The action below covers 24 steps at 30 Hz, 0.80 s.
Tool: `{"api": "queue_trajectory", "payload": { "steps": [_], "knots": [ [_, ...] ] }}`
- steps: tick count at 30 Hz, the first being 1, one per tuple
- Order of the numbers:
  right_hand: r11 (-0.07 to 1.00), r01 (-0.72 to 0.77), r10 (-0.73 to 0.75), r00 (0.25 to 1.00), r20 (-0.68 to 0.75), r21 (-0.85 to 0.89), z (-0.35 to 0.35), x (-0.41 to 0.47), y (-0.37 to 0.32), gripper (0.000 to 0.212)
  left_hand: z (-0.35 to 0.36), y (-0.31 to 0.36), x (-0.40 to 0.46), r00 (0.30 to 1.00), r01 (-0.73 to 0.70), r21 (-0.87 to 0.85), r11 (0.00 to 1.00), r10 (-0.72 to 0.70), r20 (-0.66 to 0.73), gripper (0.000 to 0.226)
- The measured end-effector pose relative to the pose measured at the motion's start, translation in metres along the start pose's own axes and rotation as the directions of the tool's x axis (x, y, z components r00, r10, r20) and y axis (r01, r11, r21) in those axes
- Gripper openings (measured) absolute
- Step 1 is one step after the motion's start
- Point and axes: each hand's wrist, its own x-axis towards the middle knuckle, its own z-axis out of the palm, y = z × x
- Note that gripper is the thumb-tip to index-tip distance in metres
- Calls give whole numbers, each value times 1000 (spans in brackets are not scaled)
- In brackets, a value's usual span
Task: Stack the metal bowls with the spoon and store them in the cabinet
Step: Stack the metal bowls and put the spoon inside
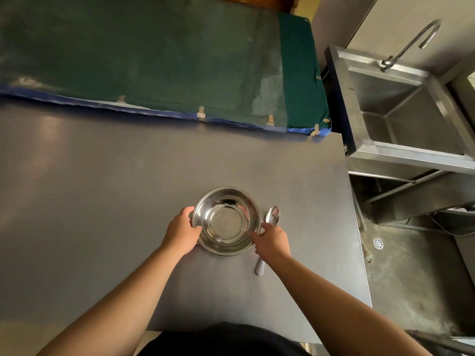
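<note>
A shiny metal bowl sits on the grey table, near its right side; a second rim shows under its lower edge, so it looks nested in another bowl. My left hand grips the bowl's left rim. My right hand touches the lower right rim with its fingertips. A metal spoon lies on the table just right of the bowl, bowl end away from me, its handle partly hidden under my right hand. No cabinet is in view.
A green mat with a blue edge lies along the table's far side. To the right stand a steel sink with a curved tap, and a concrete floor with a drain.
</note>
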Motion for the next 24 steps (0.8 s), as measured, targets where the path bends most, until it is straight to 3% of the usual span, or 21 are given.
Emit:
{"api": "queue_trajectory", "payload": {
  "steps": [2, 5, 9, 14, 24],
  "knots": [
    [1000, -10, 10, 1000, 2, 29, 0, -2, 0, 47, -3, -1, -2, 999, -25, 96, 995, 28, -30, 57],
    [996, -51, 54, 998, -40, 78, -3, -5, 3, 38, -9, -3, -5, 996, -58, 265, 962, 75, -53, 59],
    [989, -143, 144, 988, -46, 38, -9, -4, 12, 26, -15, -5, -9, 994, -63, 360, 931, 91, -61, 58],
    [967, -247, 247, 969, -16, -68, -10, 1, 19, 29, -18, -7, -13, 993, -75, 391, 918, 103, -51, 57],
    [965, -253, 255, 967, 14, -75, -3, 9, 14, 18, -25, -13, -19, 993, -86, 368, 926, 110, -43, 56]
  ]
}}
